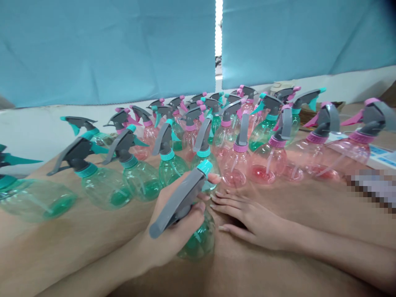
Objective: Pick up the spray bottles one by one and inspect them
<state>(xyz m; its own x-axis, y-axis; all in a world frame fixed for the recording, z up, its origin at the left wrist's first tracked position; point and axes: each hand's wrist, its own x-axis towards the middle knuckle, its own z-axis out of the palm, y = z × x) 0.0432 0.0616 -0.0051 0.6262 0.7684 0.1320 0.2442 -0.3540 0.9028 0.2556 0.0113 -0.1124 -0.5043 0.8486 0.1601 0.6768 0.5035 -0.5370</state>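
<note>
My left hand is wrapped round the neck of a green spray bottle, which stands near the front of the table. Its grey trigger head with a turquoise nozzle points away from me, and my fingers hide its collar and most of the trigger. Just to the right, my right hand rests on the tabletop with fingers stretched out, holding nothing. Its fingertips lie close beside the bottle; whether they touch it I cannot tell. Directly beyond both hands stand another green spray bottle and a pink spray bottle.
Several green bottles line the left side of the brown table, and several pink bottles line the right. More stand behind them in rows. A blurred-out flat object lies at right. Blue curtains hang behind.
</note>
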